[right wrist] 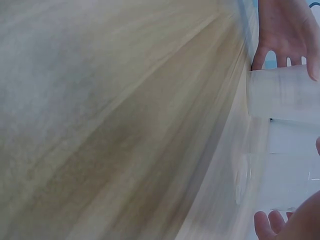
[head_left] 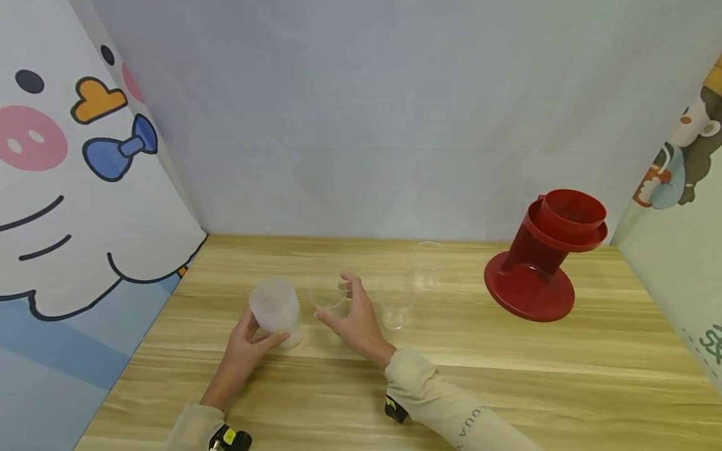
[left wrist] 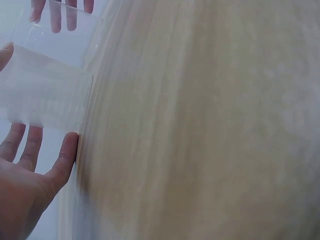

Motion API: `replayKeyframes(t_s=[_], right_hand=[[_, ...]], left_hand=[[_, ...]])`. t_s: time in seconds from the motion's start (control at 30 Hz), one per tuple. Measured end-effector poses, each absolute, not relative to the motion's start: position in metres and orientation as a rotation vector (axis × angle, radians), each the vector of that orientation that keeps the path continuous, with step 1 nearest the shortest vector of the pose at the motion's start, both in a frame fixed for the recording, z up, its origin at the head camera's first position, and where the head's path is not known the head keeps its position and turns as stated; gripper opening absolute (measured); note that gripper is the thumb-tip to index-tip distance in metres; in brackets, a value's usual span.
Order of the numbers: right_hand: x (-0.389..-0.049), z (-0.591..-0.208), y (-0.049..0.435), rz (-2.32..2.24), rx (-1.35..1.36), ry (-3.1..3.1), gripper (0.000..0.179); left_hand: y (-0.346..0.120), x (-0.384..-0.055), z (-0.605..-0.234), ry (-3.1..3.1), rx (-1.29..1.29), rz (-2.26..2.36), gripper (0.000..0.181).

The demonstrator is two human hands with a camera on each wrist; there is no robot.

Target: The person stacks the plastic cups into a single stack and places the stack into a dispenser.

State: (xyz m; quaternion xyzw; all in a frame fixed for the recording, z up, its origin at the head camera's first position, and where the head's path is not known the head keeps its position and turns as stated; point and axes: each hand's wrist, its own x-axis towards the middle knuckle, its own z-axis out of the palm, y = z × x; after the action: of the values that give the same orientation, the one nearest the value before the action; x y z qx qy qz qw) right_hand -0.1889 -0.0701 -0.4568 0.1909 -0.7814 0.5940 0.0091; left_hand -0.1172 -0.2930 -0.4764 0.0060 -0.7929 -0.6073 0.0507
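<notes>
A whitish, translucent stack of plastic cups (head_left: 275,307) stands on the table at the left, with ridges showing through its wall in the left wrist view. My left hand (head_left: 242,354) holds it, thumb on the near side and fingers around the left. Just right of it is a clear plastic cup (head_left: 327,302). My right hand (head_left: 356,321) reaches around this cup, thumb in front and fingers at its right and back; whether they press on it is hard to see. Two more clear cups, a nearer cup (head_left: 397,307) and a farther cup (head_left: 430,269), stand beyond that hand.
At the right of the wooden table (head_left: 564,376) stands a red plastic piece (head_left: 530,291) with a round base and a raised ring-shaped holder. A pale cloth wall (head_left: 383,138) rises behind the table. Cartoon-printed panels (head_left: 62,188) flank the left and right.
</notes>
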Motion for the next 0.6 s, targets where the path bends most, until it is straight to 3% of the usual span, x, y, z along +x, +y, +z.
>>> replayKeyframes(t_s=[0.6], right_hand=[[-0.1883, -0.4530, -0.0689, 1.888, 0.592, -2.426, 0.072]], left_hand=[[-0.2912, -0.1147, -0.4721, -2.400, 0.073, -1.897, 0.083]])
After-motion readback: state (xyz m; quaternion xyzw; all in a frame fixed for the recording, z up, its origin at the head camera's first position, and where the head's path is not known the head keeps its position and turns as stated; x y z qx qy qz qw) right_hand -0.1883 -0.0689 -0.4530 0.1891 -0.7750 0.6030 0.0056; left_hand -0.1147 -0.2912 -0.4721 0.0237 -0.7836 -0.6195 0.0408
